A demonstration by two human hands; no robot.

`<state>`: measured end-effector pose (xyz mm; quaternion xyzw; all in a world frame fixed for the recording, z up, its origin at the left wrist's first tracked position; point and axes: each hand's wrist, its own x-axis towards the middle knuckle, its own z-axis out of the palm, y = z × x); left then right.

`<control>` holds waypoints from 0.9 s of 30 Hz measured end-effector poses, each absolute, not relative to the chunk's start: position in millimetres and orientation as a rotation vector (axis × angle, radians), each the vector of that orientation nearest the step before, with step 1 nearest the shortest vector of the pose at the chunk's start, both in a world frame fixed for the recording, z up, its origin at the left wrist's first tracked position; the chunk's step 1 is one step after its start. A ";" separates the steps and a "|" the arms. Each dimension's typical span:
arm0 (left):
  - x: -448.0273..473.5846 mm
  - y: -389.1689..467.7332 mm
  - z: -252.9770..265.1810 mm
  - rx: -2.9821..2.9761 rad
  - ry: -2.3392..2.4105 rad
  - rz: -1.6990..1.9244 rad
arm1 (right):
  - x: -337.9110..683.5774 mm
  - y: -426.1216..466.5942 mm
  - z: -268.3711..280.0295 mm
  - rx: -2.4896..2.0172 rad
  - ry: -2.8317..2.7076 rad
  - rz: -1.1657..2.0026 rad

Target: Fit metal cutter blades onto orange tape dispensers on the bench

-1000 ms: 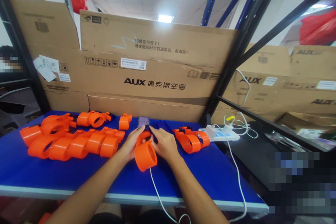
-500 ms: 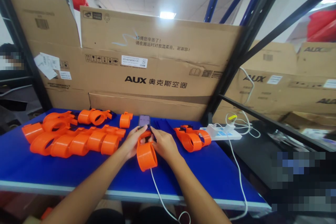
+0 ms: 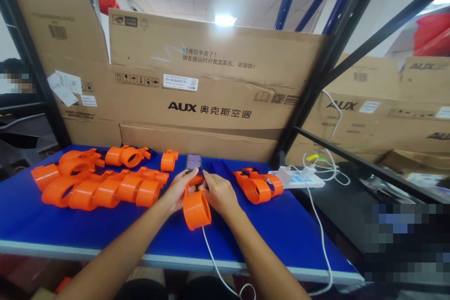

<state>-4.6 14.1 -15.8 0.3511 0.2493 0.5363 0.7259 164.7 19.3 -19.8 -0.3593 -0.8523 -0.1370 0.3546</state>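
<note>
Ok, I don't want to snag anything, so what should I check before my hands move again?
1. Orange ring piece in the left hand: ok.
2. Right hand gripping its upper end: cannot tell; the fingertips are partly hidden.
3. White cable away from the working spot: not ok; it comes into view just below the held piece and runs over the table's near edge.
4. Phone clear of the fingers: cannot tell; its lower end meets them in view.
5. Orange pieces by the power strip apart from the right hand: ok.
</note>
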 end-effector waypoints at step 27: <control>-7.1 14.3 -20.2 1.012 0.794 1.379 | 169.4 17.3 -8.6 -0.808 -2.095 -0.129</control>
